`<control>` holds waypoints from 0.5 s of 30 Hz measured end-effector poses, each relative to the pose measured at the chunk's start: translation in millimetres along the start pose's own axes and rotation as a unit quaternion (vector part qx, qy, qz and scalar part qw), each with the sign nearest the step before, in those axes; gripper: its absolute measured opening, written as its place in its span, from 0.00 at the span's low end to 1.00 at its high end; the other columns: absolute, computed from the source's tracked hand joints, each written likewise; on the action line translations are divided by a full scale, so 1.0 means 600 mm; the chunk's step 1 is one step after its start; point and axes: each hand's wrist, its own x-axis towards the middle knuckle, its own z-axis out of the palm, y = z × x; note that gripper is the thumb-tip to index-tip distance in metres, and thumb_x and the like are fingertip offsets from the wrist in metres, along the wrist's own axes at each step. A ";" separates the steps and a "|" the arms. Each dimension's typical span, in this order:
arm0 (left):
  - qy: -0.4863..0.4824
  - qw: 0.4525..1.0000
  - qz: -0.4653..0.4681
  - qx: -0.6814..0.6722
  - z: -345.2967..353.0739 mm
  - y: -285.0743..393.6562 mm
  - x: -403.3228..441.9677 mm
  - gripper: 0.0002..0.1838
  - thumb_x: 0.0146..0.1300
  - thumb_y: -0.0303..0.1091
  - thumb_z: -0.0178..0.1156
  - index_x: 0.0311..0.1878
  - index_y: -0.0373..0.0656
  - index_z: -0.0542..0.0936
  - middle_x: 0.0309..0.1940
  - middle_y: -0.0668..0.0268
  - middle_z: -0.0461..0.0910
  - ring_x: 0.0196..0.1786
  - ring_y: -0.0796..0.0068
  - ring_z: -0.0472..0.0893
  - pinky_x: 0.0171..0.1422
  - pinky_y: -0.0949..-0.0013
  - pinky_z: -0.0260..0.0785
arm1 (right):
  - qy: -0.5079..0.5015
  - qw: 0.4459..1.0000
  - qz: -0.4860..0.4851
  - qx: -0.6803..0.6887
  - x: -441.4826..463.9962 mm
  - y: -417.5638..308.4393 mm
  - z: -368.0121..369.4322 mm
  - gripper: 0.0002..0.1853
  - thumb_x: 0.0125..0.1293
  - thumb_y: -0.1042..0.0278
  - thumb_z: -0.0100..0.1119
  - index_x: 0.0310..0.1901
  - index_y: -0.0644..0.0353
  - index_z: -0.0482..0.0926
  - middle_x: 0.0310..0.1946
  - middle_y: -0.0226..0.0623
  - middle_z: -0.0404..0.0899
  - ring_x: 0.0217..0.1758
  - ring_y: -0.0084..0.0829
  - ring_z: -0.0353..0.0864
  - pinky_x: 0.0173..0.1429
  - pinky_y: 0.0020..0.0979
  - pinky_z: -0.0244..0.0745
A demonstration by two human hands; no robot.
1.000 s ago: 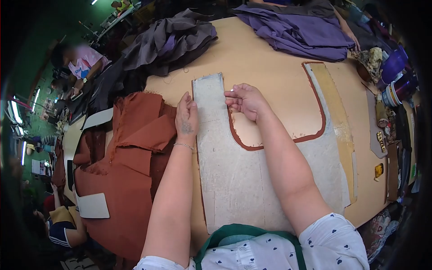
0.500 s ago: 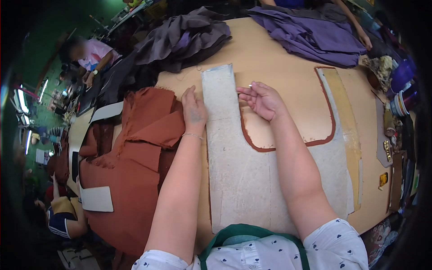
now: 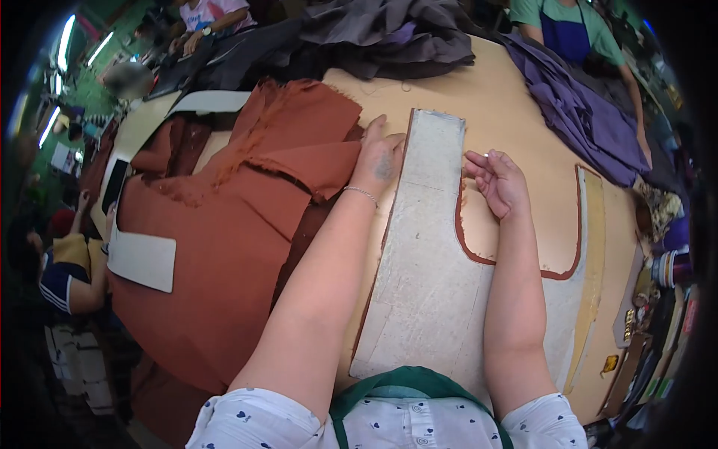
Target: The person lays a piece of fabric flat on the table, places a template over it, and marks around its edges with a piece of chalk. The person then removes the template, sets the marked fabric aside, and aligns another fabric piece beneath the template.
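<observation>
A grey, worn pattern template point(image 3: 426, 247) with a U-shaped cut-out lies flat on the table, rust-brown cloth showing as a thin border along its edges. My left hand point(image 3: 380, 163), fingers stretched out, rests at the left edge of the template's upright arm. Across that arm, my right hand point(image 3: 502, 187) is closed in a pinch beside the inner edge. Between its fingertips a small white piece point(image 3: 486, 155) shows, too small to identify. Left of my left forearm lies a crumpled pile of rust-brown fabric point(image 3: 217, 254).
Dark grey cloth point(image 3: 389, 37) and purple cloth point(image 3: 583, 105) are heaped at the table's far side. A co-worker in a blue apron point(image 3: 565, 34) stands at the far right. A pale card piece point(image 3: 142, 260) lies on the rust fabric. Tins point(image 3: 666, 268) line the right edge.
The view has turned, so the table's contents appear further right and tilted. My left hand stays by the template's left edge; my right hand keeps its pinch beside the inner edge.
</observation>
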 end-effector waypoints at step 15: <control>-0.011 0.999 -0.012 0.035 0.002 0.008 0.001 0.12 0.54 0.30 0.55 0.42 0.44 0.80 0.53 0.48 0.67 0.55 0.50 0.69 0.59 0.58 0.60 | -0.008 1.000 0.001 0.026 0.002 0.007 0.011 0.07 0.67 0.65 0.44 0.38 0.58 0.66 0.40 0.44 0.77 0.38 0.29 0.79 0.32 0.21 0.71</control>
